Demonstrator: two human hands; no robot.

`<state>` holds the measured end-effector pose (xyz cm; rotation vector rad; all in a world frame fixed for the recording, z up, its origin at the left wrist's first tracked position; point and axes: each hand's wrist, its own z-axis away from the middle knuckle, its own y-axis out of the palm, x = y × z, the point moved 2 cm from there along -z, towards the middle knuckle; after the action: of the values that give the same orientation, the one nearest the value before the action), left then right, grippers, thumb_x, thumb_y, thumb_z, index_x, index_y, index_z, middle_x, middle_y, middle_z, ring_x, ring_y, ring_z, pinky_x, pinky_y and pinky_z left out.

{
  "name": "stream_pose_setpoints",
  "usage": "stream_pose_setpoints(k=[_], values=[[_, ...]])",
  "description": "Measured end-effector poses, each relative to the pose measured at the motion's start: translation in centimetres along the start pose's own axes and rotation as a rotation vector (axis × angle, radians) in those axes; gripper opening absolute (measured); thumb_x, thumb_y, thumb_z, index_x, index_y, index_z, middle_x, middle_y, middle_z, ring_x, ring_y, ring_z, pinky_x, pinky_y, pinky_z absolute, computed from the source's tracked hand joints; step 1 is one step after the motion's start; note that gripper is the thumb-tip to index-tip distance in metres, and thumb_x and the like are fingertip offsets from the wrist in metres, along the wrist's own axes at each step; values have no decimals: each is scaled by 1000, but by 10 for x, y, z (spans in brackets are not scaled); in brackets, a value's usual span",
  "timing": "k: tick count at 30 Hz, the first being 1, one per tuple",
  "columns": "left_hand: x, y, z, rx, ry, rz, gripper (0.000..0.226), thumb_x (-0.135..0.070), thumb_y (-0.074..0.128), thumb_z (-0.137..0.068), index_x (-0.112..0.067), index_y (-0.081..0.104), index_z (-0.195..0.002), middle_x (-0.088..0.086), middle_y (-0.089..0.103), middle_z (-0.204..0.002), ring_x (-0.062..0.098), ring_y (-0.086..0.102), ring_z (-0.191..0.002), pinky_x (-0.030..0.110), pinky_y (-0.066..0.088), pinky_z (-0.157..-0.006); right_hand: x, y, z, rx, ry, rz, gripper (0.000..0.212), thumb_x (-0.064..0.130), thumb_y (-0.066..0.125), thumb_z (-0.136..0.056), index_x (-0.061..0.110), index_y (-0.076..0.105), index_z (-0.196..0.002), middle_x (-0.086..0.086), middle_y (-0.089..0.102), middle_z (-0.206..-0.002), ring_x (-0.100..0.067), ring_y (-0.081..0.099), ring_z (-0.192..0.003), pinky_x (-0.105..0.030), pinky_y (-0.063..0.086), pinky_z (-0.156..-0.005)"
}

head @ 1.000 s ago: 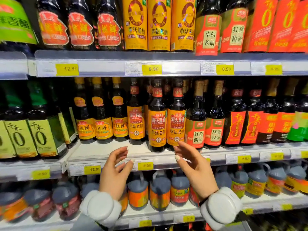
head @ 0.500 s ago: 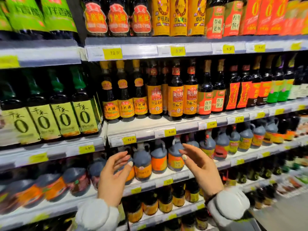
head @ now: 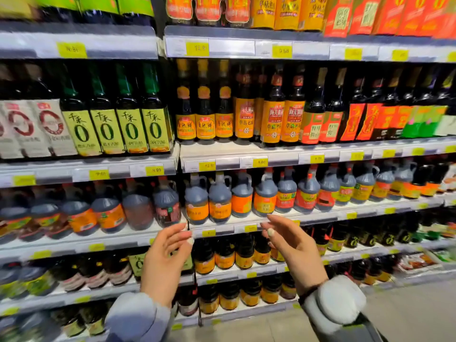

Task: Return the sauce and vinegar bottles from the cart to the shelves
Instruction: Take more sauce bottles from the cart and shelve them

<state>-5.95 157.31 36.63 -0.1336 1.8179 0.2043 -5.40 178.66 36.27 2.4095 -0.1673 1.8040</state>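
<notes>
My left grip and right grip are both released and empty, raised before the shelves. The cart and its bottles are out of view. Turning carelessly, I could clip the handled sauce jugs near my fingertips.

Supermarket aisle, frontal view. White metal shelves run in several stacked tiers across two bays, which meet at a vertical seam. Clear strips along each front edge carry yellow price tags (figures mostly blurred). Smooth grey floor at lower right. Lighting bright and even.
</notes>
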Motion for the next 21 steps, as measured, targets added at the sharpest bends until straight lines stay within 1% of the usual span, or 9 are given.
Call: stream_pose_setpoints(k=[3,7,11,13,14,15,17,19,21], values=[[-3,-17,20,-5,-22,-46,27,9,53,-83,-15,55,-95,-2,62,-89,-14,59,-68,0,45,-67,4,9,21,9,30,-26,29,1,54,-85,29,60,-90,12,69,-87,3,65,-79,-12,52,-73],[-8,-49,47,-11,-31,-69,26,4,54,-84,-19,55,-96,-2,62,-92,4,58,-85,1,46,-68,10,30,51,28,48,-42,28,1,55,-85,28,60,-90,7,67,-91,-2,65,-82,-13,52,-77],[-8,-84,62,1,-65,-97,25,3,54,-85,-17,54,-99,-1,62,-92,6,57,-88,6,48,-72,12,59,78,41,60,-55,27,1,55,-85,26,60,-90,9,69,-87,4,65,-78,-10,51,-70],[-8,-126,72,8,-75,-105,26,2,55,-85,-22,55,-94,-1,63,-92,7,57,-89,15,48,-75,9,94,100,48,62,-45,27,3,56,-84,28,60,-91,15,71,-78,5,65,-80,-11,51,-70],[-9,-130,74,16,-82,-103,28,1,55,-85,-26,55,-92,-1,63,-92,8,58,-89,17,45,-77,9,97,103,45,56,-33,27,4,57,-84,30,60,-91,17,72,-77,5,64,-81,-12,51,-72],[-10,-157,78,25,-82,-124,29,0,55,-85,-28,55,-91,-2,63,-93,8,58,-90,18,43,-78,7,119,118,35,67,-40,25,6,59,-84,30,60,-91,18,72,-77,5,65,-81,-12,51,-72],[-11,-185,80,46,-69,-140,30,0,55,-85,-30,54,-90,-3,63,-93,7,58,-91,18,42,-79,7,141,134,9,72,-56,22,10,62,-83,30,60,-91,16,72,-78,3,65,-81,-11,52,-71],[-14,-237,83,75,-70,-142,30,0,55,-84,-29,55,-90,-3,63,-94,6,58,-91,21,44,-79,5,187,161,-53,104,-108,22,7,58,-85,28,61,-91,12,71,-83,1,66,-79,-12,53,-70],[-16,-262,84,57,-79,-129,29,0,55,-84,-29,56,-89,-5,63,-93,-1,61,-85,23,46,-79,6,211,177,-89,124,-155,24,3,53,-86,25,61,-89,5,68,-88,-2,66,-75,-11,52,-65]])
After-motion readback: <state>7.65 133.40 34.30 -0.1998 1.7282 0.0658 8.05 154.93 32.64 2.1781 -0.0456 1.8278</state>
